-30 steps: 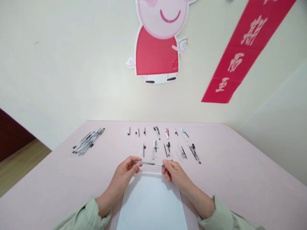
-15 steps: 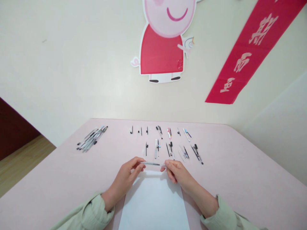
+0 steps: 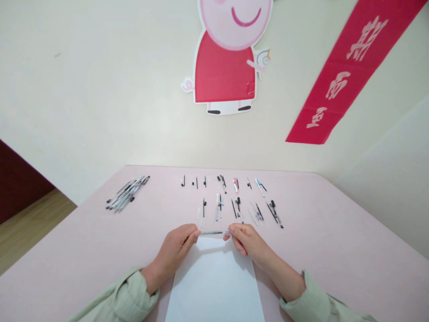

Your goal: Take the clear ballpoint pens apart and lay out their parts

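A slim pen [image 3: 211, 232] with a clear barrel and a dark section stretches level between my two hands, above the far edge of a white sheet of paper [image 3: 214, 281]. My left hand [image 3: 181, 243] is closed on its left end, the fingers hiding that tip. At the other end, my right hand [image 3: 246, 239] pinches the clear part between thumb and forefinger, its other fingers curled beneath. Just beyond my hands lie taken-apart pens in small groups, among them a dark refill [image 3: 234, 208] and a light barrel [image 3: 216, 208].
A pile of pens [image 3: 127, 194] lies at the left on the pink table [image 3: 100, 264]. More pen parts [image 3: 221, 183] form a farther row near the back edge. Behind the table rises a wall with a pig cutout [image 3: 224, 71] and a red banner [image 3: 335, 85].
My left hand's fingers have closed further around the pen's left end, and that end has dipped slightly. My right hand has barely moved.
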A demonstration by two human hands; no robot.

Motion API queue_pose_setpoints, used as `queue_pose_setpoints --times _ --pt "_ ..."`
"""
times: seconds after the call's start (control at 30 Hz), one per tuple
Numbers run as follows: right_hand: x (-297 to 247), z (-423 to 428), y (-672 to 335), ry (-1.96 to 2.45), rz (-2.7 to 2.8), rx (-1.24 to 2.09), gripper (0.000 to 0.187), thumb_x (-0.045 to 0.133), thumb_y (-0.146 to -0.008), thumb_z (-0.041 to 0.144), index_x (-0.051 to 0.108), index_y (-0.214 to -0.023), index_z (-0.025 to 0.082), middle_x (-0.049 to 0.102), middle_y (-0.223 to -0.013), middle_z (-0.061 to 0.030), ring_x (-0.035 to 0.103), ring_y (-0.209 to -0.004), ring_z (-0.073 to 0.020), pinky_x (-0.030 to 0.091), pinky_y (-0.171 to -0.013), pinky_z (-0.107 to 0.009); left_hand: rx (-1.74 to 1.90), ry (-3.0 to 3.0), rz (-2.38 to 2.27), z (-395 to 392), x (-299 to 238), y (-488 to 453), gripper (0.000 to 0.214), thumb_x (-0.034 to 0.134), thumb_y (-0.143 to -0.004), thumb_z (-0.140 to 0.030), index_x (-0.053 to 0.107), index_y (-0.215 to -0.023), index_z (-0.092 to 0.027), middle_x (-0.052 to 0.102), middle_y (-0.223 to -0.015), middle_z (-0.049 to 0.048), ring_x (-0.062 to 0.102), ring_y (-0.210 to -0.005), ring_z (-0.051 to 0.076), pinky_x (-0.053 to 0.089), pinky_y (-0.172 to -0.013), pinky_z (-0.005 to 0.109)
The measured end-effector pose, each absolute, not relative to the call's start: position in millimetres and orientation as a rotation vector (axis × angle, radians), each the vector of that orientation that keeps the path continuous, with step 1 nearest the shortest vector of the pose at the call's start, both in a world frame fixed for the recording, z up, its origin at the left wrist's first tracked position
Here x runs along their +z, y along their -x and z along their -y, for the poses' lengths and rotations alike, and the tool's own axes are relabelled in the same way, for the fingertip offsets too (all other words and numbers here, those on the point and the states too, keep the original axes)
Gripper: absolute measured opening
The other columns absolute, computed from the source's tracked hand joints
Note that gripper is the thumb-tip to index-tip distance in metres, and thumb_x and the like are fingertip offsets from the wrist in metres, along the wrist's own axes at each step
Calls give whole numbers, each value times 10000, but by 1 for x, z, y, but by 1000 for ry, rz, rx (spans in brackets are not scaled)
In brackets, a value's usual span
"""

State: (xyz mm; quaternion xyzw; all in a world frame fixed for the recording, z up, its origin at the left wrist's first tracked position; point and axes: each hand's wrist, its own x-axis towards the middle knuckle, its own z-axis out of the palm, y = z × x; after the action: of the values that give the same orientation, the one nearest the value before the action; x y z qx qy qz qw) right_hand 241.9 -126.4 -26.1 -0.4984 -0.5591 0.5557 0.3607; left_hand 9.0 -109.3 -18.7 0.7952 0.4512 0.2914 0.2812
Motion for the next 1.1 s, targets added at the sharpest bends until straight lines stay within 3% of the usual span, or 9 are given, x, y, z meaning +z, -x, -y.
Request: queue_pose_setpoints --times 0.23,0.37,0.47,0.53,0.7,0.93,1.1 --pt "-31 124 -240 1222 1472 1339 411 477 -862 539 524 -651 190 446 -432 62 390 -430 -95 353 -509 -241 787 -1812 -1289 111 -20 -17 471 292 -895 -495 356 -520 -216 351 -511 -39 358 -520 134 292 -545 249" --pt "-32 123 -241 1198 1466 1303 278 548 -838 448 589 -854 173 560 -632 24 456 -515 -97 365 -520 -232 802 -1746 -1303 110 -19 -19 478 300 -881 -516 362 -511 -218 339 -508 -40 346 -519 137 287 -540 255" --pt "-30 123 -240 1186 1434 1313 281 616 -790 417 578 -949 187 595 -748 9 482 -543 -93 391 -536 -231 814 -1729 -1328 109 -18 -19 478 305 -870 -531 367 -514 -220 342 -504 -38 354 -523 142 294 -537 255" --pt "-31 124 -240 1190 1389 1359 325 599 -798 456 562 -980 189 604 -736 10 467 -501 -84 375 -500 -222 828 -1729 -1332 109 -18 -18 474 308 -865 -538 368 -518 -220 349 -507 -37 361 -525 143 304 -537 254" --pt "-37 123 -241 1218 1311 1465 466 424 -868 572 598 -937 146 519 -475 42 384 -376 -84 271 -405 -212 853 -1747 -1324 108 -18 -17 463 316 -867 -527 389 -529 -219 364 -515 -36 376 -531 145 321 -546 253" --pt "-32 123 -240 1179 1273 1401 300 623 -786 419 577 -965 182 622 -759 5 485 -508 -75 368 -520 -223 861 -1736 -1348 107 -23 -17 471 311 -872 -532 384 -528 -219 353 -518 -36 367 -533 145 313 -547 250" --pt "-32 124 -240 1180 1288 1454 377 480 -868 505 588 -980 162 623 -654 -6 449 -451 -85 321 -486 -235 870 -1740 -1328 106 -23 -16 467 317 -874 -527 385 -531 -219 350 -527 -38 366 -534 143 309 -550 252"
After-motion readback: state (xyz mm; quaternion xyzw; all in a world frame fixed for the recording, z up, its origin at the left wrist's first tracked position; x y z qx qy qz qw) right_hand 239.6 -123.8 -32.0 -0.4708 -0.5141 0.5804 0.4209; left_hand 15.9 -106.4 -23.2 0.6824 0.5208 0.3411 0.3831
